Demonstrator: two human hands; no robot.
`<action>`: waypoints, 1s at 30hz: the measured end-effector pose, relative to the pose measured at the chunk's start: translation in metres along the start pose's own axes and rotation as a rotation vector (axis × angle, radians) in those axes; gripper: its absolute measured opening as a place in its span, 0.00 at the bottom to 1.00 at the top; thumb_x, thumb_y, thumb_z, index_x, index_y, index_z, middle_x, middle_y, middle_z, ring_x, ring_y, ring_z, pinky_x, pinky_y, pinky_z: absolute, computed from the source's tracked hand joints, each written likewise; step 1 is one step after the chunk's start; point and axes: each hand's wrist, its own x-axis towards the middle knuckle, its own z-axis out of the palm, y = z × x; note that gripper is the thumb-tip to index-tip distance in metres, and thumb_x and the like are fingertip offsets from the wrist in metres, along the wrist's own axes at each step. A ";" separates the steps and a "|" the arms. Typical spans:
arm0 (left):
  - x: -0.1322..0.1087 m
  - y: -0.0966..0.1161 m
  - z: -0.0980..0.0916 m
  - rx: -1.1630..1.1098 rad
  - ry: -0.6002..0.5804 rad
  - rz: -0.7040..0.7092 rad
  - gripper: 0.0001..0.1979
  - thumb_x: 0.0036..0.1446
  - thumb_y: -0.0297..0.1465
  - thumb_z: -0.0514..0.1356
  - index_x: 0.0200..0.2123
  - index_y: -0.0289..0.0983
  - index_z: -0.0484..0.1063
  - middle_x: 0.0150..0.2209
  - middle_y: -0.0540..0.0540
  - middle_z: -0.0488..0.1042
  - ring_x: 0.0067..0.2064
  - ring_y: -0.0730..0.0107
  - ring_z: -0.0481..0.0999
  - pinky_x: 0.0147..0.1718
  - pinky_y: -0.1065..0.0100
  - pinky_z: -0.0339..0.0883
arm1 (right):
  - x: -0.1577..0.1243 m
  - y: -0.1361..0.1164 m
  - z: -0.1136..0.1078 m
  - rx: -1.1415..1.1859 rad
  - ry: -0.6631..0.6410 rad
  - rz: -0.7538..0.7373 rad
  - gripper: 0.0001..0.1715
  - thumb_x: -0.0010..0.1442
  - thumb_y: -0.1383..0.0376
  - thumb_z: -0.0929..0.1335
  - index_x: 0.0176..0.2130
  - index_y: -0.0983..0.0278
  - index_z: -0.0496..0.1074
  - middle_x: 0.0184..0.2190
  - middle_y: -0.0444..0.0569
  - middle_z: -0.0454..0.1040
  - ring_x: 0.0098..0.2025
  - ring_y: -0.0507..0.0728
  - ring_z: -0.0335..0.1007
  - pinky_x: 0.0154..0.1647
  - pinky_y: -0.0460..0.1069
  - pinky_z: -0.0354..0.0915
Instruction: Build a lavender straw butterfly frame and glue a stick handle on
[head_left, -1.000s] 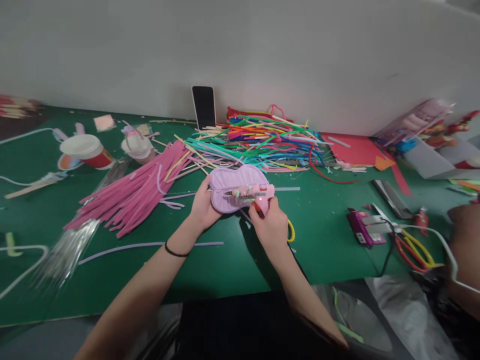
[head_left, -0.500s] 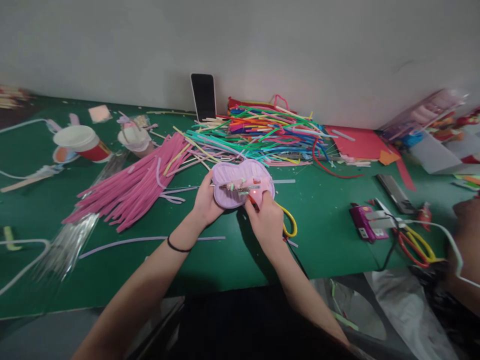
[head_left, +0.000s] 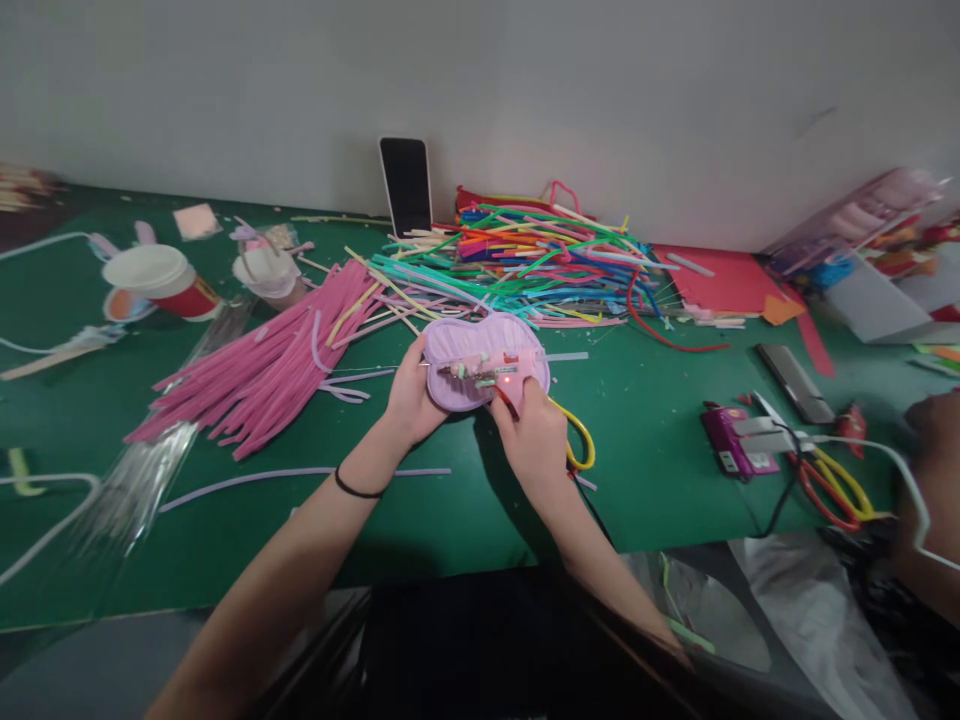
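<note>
My left hand grips the left end of a lavender two-lobed piece, which looks built from rows of fuzzy pipe cleaners with a raised rim. A thin wire sticks out near its left edge. Over the piece, my right hand is wrapped around the handle of a pink hot glue gun. The gun's nozzle points left, close above the piece; whether it touches cannot be seen. A clear glue stick juts from the gun's back. Yellow-handled scissors lie partly hidden by my right hand.
Pink pipe cleaners lie left, and a multicoloured heap lies behind. A phone leans on the wall. A paper cup stands left. A purple power adapter and orange-yellow scissors sit right, near another person's arm.
The whole view has shifted very slightly. Both hands keep their hold, and the glue gun's nozzle has moved a touch to the left over the lavender piece.
</note>
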 end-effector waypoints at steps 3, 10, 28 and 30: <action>0.000 0.001 -0.001 0.010 -0.002 -0.021 0.26 0.67 0.43 0.48 0.54 0.30 0.74 0.46 0.38 0.82 0.56 0.47 0.76 0.62 0.47 0.63 | -0.001 0.000 -0.002 0.000 -0.005 -0.007 0.18 0.68 0.56 0.59 0.45 0.68 0.67 0.30 0.55 0.77 0.29 0.61 0.72 0.29 0.49 0.56; 0.000 0.001 0.000 0.018 0.004 -0.013 0.26 0.68 0.41 0.48 0.56 0.30 0.73 0.46 0.39 0.82 0.56 0.48 0.76 0.62 0.47 0.63 | 0.000 0.000 -0.002 0.003 0.018 -0.016 0.18 0.68 0.57 0.59 0.45 0.68 0.68 0.30 0.55 0.77 0.29 0.61 0.72 0.29 0.49 0.56; 0.000 0.001 -0.001 0.009 -0.008 -0.019 0.26 0.66 0.42 0.49 0.55 0.29 0.73 0.47 0.38 0.82 0.56 0.48 0.77 0.62 0.48 0.63 | -0.006 0.002 -0.002 0.010 0.019 -0.067 0.20 0.69 0.58 0.59 0.50 0.70 0.68 0.33 0.57 0.79 0.31 0.60 0.74 0.30 0.49 0.58; 0.001 0.001 -0.001 0.014 -0.014 -0.023 0.27 0.66 0.42 0.49 0.56 0.28 0.73 0.47 0.37 0.82 0.57 0.47 0.76 0.62 0.48 0.63 | -0.007 0.003 -0.002 0.008 0.021 -0.068 0.19 0.68 0.59 0.59 0.49 0.70 0.68 0.33 0.57 0.79 0.30 0.60 0.73 0.29 0.49 0.57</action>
